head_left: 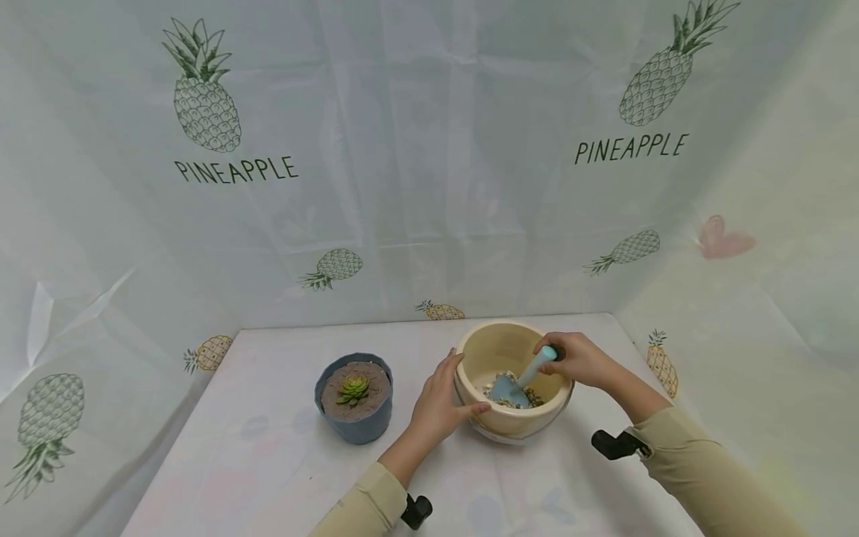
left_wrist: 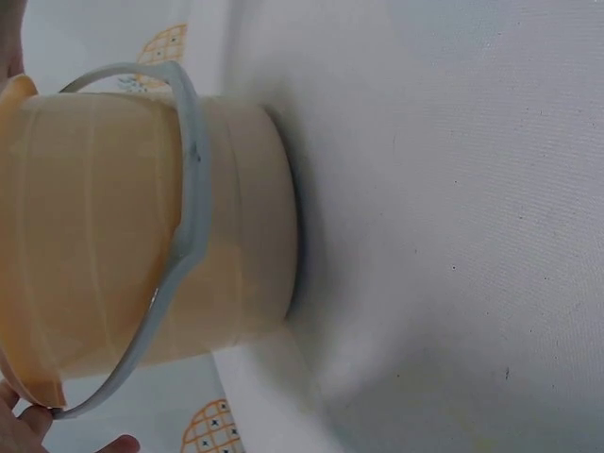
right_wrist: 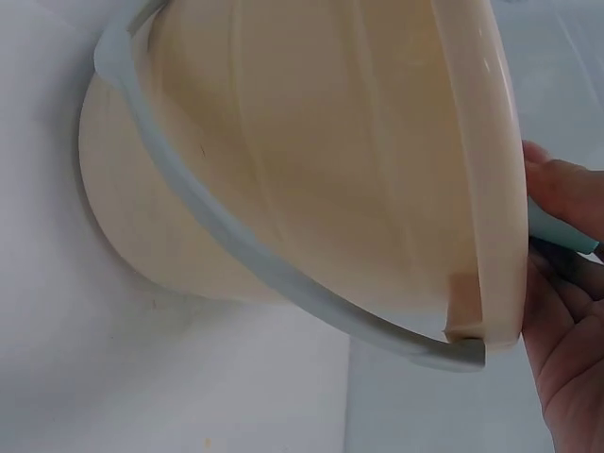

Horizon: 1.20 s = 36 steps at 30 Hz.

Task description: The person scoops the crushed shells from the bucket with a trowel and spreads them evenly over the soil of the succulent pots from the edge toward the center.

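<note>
A cream bucket (head_left: 513, 426) with a grey handle (left_wrist: 193, 189) stands on the table, some loose grainy material (head_left: 535, 398) at its bottom. My left hand (head_left: 438, 403) rests on the bucket's left rim, fingers along the outside and thumb toward the front. Over the right rim, my right hand (head_left: 576, 359) grips the light-blue handle of a small shovel (head_left: 537, 365). The shovel's blue blade (head_left: 508, 390) points down into the grainy material. In the right wrist view the fingers (right_wrist: 571, 193) hold the shovel handle beside the rim, with the blade hidden behind the bucket wall.
Left of the bucket stands a blue pot (head_left: 362, 429) of brownish soil with a green succulent (head_left: 353, 388). The table has a pale cloth (head_left: 268, 477). Behind it and at both sides hang pineapple-printed sheets (head_left: 429, 164).
</note>
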Each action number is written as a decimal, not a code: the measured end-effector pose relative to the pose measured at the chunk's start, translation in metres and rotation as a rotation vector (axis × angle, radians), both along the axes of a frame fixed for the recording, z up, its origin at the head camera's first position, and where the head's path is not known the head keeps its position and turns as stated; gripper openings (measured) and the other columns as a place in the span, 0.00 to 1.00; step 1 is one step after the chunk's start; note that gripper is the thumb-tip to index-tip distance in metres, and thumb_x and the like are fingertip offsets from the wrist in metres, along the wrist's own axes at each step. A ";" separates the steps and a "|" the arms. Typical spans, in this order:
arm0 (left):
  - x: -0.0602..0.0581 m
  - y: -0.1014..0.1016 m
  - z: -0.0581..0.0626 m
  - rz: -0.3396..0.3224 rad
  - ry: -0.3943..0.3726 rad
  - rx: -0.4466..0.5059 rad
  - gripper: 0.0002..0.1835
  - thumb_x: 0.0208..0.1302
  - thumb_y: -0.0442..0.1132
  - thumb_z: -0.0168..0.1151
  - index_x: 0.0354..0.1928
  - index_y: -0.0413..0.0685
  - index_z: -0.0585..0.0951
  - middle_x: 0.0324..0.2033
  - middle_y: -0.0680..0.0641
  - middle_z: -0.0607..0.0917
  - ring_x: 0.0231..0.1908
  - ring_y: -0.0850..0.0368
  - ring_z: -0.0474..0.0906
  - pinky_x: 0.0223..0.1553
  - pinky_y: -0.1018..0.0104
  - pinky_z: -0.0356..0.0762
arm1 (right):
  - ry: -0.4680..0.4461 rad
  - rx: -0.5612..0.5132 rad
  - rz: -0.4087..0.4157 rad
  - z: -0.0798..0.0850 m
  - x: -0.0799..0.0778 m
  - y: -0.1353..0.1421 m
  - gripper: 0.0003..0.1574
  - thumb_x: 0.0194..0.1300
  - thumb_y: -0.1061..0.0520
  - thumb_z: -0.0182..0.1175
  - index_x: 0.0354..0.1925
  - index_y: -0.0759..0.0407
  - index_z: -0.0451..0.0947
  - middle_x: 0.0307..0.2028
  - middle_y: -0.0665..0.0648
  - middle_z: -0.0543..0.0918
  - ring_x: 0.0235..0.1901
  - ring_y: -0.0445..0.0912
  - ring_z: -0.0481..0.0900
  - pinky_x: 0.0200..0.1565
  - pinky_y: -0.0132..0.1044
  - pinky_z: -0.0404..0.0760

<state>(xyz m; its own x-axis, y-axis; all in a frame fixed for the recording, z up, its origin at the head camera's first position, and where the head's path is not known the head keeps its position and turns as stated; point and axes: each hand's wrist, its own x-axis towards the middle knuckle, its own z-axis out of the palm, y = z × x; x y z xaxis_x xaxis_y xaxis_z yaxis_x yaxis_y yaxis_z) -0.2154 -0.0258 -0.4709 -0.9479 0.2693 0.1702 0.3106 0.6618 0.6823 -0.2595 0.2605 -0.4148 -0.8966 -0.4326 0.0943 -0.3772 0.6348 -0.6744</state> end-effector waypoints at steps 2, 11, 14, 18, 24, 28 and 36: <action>0.000 0.000 0.000 0.001 -0.001 0.001 0.55 0.47 0.64 0.72 0.74 0.54 0.58 0.75 0.49 0.54 0.69 0.42 0.59 0.64 0.43 0.63 | -0.026 -0.034 -0.009 -0.001 0.000 0.000 0.15 0.59 0.65 0.69 0.45 0.68 0.79 0.35 0.54 0.83 0.35 0.47 0.80 0.36 0.41 0.81; 0.001 0.002 0.000 -0.007 -0.007 0.011 0.55 0.47 0.64 0.71 0.75 0.55 0.57 0.75 0.50 0.53 0.69 0.41 0.59 0.63 0.42 0.63 | -0.115 -0.211 -0.065 -0.004 0.005 0.005 0.20 0.61 0.64 0.67 0.48 0.75 0.75 0.36 0.60 0.83 0.34 0.51 0.84 0.38 0.54 0.83; 0.001 0.002 0.000 -0.008 -0.008 0.013 0.55 0.47 0.65 0.71 0.75 0.55 0.57 0.75 0.51 0.53 0.68 0.41 0.59 0.63 0.42 0.64 | -0.115 -0.245 -0.087 -0.006 0.007 0.008 0.21 0.62 0.64 0.66 0.50 0.76 0.74 0.36 0.61 0.83 0.34 0.51 0.85 0.37 0.51 0.84; 0.001 0.001 -0.001 -0.002 -0.003 0.012 0.55 0.47 0.65 0.71 0.74 0.55 0.58 0.75 0.51 0.53 0.68 0.41 0.59 0.63 0.42 0.64 | -0.127 -0.307 -0.130 -0.007 0.009 0.011 0.24 0.63 0.63 0.66 0.52 0.78 0.73 0.36 0.63 0.83 0.33 0.51 0.85 0.36 0.44 0.85; 0.001 0.000 -0.002 -0.003 -0.018 0.042 0.55 0.47 0.64 0.72 0.75 0.56 0.57 0.76 0.51 0.51 0.69 0.40 0.57 0.64 0.41 0.62 | -0.164 -0.402 -0.174 -0.007 0.014 0.014 0.25 0.65 0.63 0.64 0.53 0.80 0.70 0.36 0.66 0.83 0.33 0.50 0.85 0.40 0.46 0.85; 0.001 0.000 -0.002 -0.006 -0.024 0.074 0.55 0.47 0.63 0.73 0.75 0.55 0.57 0.75 0.50 0.52 0.69 0.40 0.57 0.64 0.40 0.61 | -0.166 -0.431 -0.199 -0.006 0.018 0.013 0.25 0.65 0.64 0.64 0.53 0.79 0.70 0.36 0.66 0.83 0.34 0.49 0.86 0.41 0.46 0.84; 0.006 -0.001 0.004 -0.006 -0.051 0.128 0.53 0.48 0.60 0.75 0.73 0.51 0.61 0.75 0.47 0.54 0.70 0.40 0.55 0.65 0.41 0.58 | -0.127 -0.420 -0.268 -0.006 0.023 0.017 0.26 0.65 0.61 0.64 0.54 0.78 0.70 0.37 0.64 0.83 0.34 0.47 0.86 0.39 0.38 0.84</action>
